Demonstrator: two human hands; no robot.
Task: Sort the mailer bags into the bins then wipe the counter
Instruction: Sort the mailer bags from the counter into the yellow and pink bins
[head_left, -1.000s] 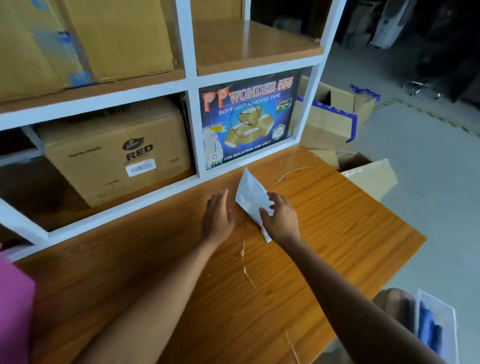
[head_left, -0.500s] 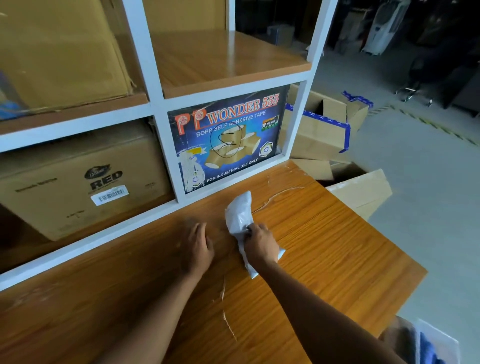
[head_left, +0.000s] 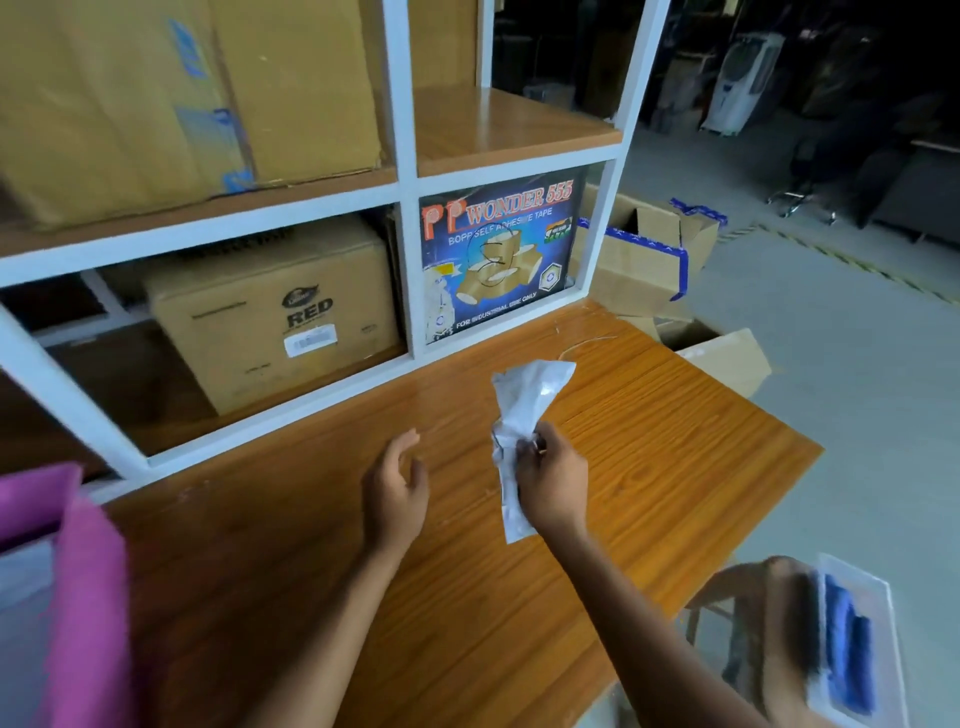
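One mailer (head_left: 524, 410) left, gripped in right hand (head_left: 553, 480) at frame centre; left hand (head_left: 397, 493) open, empty; worktop (head_left: 675, 441) unwiped.

A glossy wood-grain laminate counter (head_left: 649, 467) is catching window light, its sheen broken by pale scratches, while a crinkled white plastic mailer bag (head_left: 524, 400) is gleaming in the right hand (head_left: 550, 478). Behind it, a white-painted shelf frame (head_left: 405, 171) is holding matt brown corrugated cardboard boxes (head_left: 270, 322), some edged in blue tape, beside a shiny printed tape carton (head_left: 498, 254). At lower left a pink bin (head_left: 88, 597) is looking smooth and matt; at lower right, blue fuzzy cloth (head_left: 847, 649) is lying in a clear plastic tray (head_left: 883, 587).
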